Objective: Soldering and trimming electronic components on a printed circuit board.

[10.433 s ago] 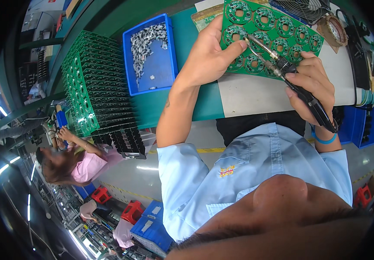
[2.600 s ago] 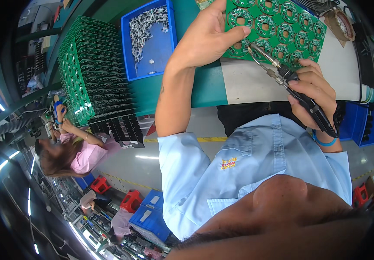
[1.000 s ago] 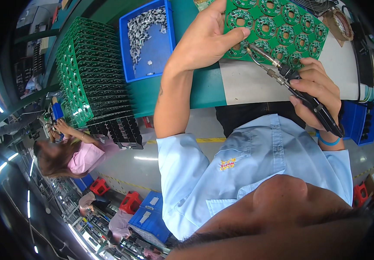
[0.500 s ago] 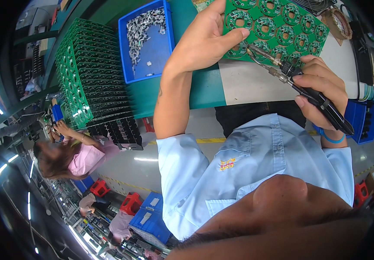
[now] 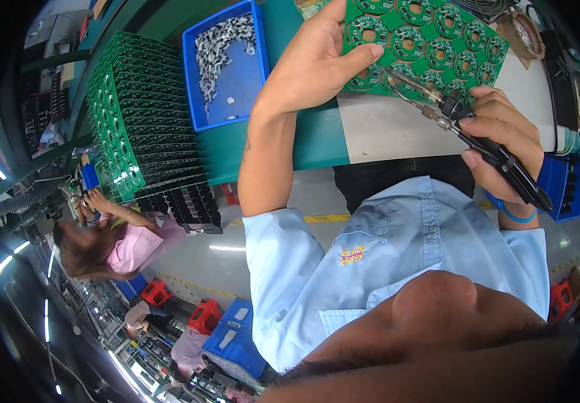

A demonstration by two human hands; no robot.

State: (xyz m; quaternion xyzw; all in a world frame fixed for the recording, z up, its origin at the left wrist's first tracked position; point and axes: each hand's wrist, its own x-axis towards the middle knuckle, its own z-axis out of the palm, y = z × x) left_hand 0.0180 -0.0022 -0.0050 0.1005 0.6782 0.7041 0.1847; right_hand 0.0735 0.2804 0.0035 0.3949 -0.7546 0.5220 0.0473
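The left hand (image 5: 313, 64) grips the green circuit panel (image 5: 426, 39) by its left edge, while the right hand (image 5: 505, 134) holds a soldering iron (image 5: 452, 107), tip at the panel's near-left part.

L grip (image 5: 311, 67) pinched, thumb (image 5: 364, 56) out twd R, other fingers (image 5: 334, 16) mostly hidden; L forearm (image 5: 270, 158) near vert. R grip (image 5: 507, 138) curled, fingers (image 5: 495, 127) bent to L, thumb tip (image 5: 469, 158) just below; R forearm (image 5: 517, 224) partly seen.

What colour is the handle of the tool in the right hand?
The tool handle is black, best seen in the head view.
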